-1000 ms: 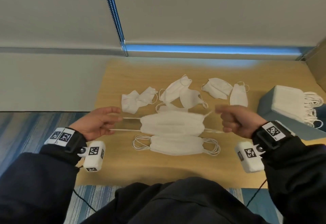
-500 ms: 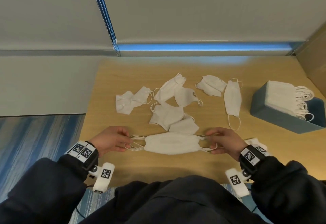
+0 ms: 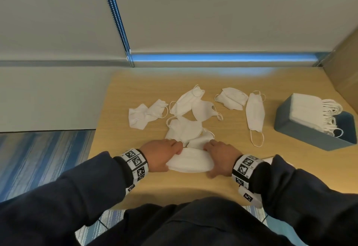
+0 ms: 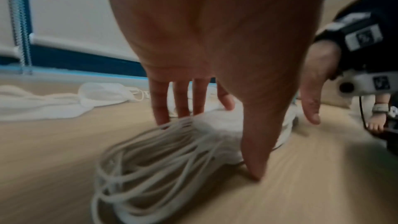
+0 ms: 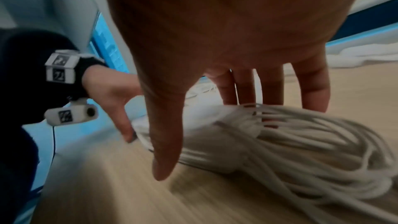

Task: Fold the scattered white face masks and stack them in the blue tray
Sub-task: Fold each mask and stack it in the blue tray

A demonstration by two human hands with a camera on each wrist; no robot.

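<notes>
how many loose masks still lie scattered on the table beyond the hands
About 7, overlaps may hide more: crumpled mask far left; two overlapping behind centre; two just beyond the hands; folded mask and flat mask at right.

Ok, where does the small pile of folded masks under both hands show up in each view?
Head: the pile of folded masks lies low centre, between the hands.
Left wrist: pile centre, ear loops below.
Right wrist: pile centre, loops lower right.
Shared landmark: wooden table.
</notes>
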